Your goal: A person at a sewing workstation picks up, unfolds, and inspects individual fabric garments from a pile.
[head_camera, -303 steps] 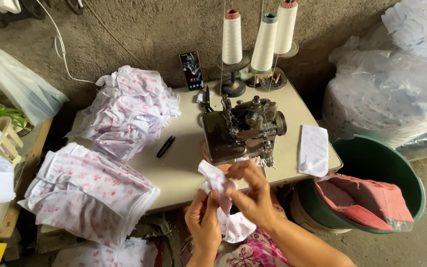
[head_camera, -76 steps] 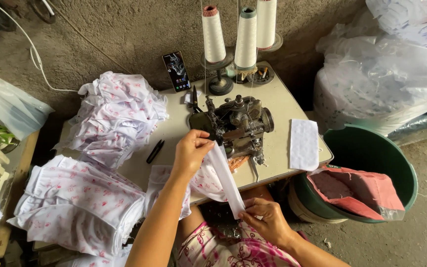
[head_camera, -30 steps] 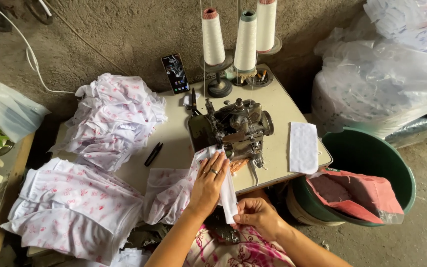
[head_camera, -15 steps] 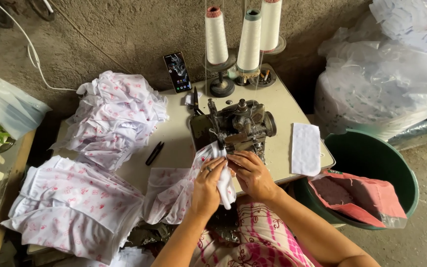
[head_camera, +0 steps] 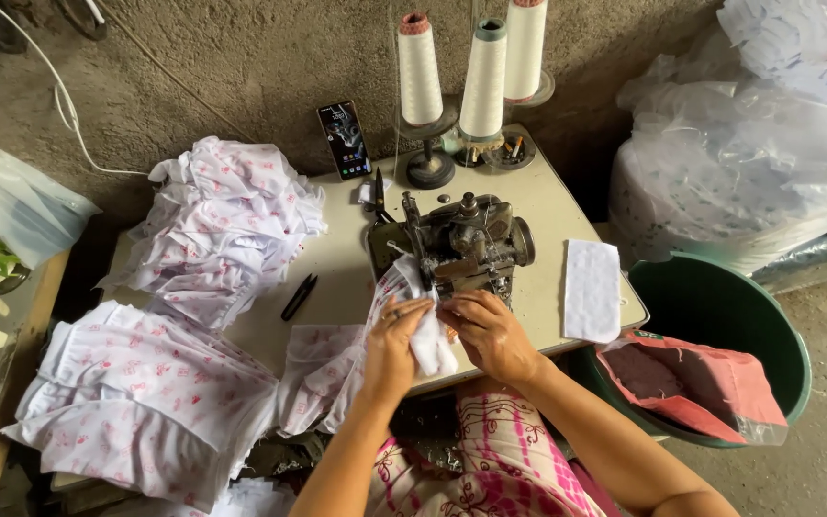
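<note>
- A person is sitting at a tabletop (head_camera: 547,206), seen from above, with a pink patterned garment covering the lap at the bottom edge.
- The left hand (head_camera: 392,337) is pressing down on a white printed fabric piece (head_camera: 425,330), its grip closed with fingers curled over the cloth.
- The right hand (head_camera: 488,330) is lying just beside it, its grip pinching the same fabric piece at its right edge.
- The fabric piece is lying at the near edge of the tabletop, directly in front of a dark sewing machine (head_camera: 457,244), with its upper end reaching the machine's front.
- More of the same printed cloth (head_camera: 313,369) is trailing off the tabletop to the left of the hands.
- A white rectangular pad (head_camera: 591,289) is resting right of the machine, and a black pen (head_camera: 299,297) is lying to its left.
- A green tub (head_camera: 720,311) holding a pink bag (head_camera: 701,383) is standing at the right.
- Two heaps of printed fabric (head_camera: 217,239) are filling the left side.
- Farther back, three thread cones (head_camera: 483,69) and a phone (head_camera: 344,140) are standing near the wall.
</note>
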